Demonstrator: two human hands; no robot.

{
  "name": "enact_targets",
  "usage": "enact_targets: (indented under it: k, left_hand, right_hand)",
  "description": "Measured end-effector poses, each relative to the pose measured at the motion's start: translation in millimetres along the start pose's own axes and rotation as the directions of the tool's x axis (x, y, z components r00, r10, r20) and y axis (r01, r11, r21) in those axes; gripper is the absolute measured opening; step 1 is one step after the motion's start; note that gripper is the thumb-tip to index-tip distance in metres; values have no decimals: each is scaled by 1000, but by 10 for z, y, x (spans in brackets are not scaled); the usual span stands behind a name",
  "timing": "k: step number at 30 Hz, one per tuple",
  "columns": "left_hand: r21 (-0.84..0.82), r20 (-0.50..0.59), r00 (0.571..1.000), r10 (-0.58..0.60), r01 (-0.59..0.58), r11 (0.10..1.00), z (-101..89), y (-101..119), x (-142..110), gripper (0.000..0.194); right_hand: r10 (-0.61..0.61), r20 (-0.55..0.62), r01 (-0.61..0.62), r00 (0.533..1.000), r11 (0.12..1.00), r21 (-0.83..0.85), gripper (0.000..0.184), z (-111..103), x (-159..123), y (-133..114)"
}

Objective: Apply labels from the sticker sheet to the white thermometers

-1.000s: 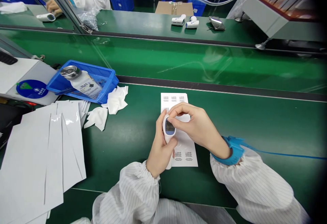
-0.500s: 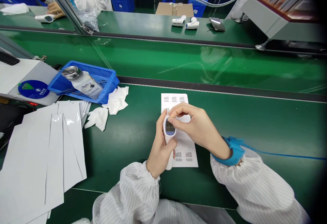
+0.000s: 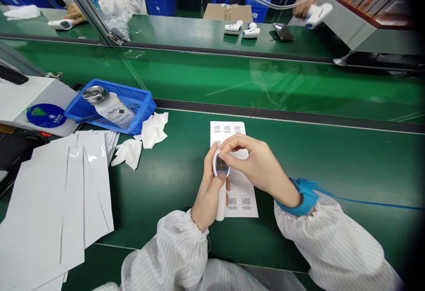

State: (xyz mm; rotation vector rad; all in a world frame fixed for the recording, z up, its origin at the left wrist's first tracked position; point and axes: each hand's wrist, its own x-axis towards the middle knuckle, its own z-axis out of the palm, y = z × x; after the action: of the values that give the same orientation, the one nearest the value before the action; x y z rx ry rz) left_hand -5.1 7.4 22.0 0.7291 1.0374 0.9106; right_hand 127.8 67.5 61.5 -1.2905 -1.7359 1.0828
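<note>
A white handheld infrared thermometer with a dark oval screen stands out above a printed sheet of labels. My left hand is wrapped round its body, the thumb pressed at the screen's lower edge. At the screen's upper end, my right hand has its thumb and fingertips pinched together, touching the thermometer's head. Whatever lies between those fingertips is hidden or too small to make out. A blue wrist strap with a cord circles my right wrist.
To the left are a blue tray holding a white bottle, crumpled white wipes and a stack of white sheets. Beyond the green divider, more thermometers lie near a co-worker's hand; another person's hand works far left.
My left thumb has shifted up onto the screen's lower edge. At the back right, a co-worker's hand has come into view with a white thermometer. My right hand stays in place.
</note>
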Motion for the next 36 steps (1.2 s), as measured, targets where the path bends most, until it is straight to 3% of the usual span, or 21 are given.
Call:
enact_targets:
  k: [9,12,16,18,22,24,28,31,33,36]
  left_hand:
    - [12,-8,1000,11,-11,1000,9,0,-2,62]
    - [-2,-22,1000,17,-17,1000,10,0,1,62]
    - [6,-50,998,24,-24,1000,11,5,3,64]
    - [8,-61,998,32,-32,999,11,0,2,67]
    - [-1,-54,998,34,-34,999,11,-18,6,70]
    - [-9,-37,999,22,-22,1000,14,-16,8,70]
    - [-9,-8,1000,21,-21,1000,22,19,-13,77]
    - [-15,20,999,34,-33,999,10,39,-43,95]
    - [-86,36,994,101,-98,991,-8,38,-44,102]
    - [-279,67,972,224,-197,940,-40,21,47,112]
  right_hand:
    - [-40,-22,40,999,999,-27,14,18,-3,26]
    - [-52,33,53,998,998,-29,7,-7,-19,55]
    - [-125,163,132,979,991,-34,31,-3,-74,142]
    - [-173,122,181,977,982,-57,32,30,-91,194]
    - [-257,-22,254,966,963,-88,7,96,-65,240]
    - [-266,-54,261,963,962,-85,8,107,-30,232]
    - [-112,2,112,994,993,-46,4,109,-3,238]
    - [61,127,-65,990,998,27,45,117,-103,246]
    - [163,201,-189,966,974,120,72,113,-233,207]
    - [230,384,-351,894,892,283,76,75,-392,120]
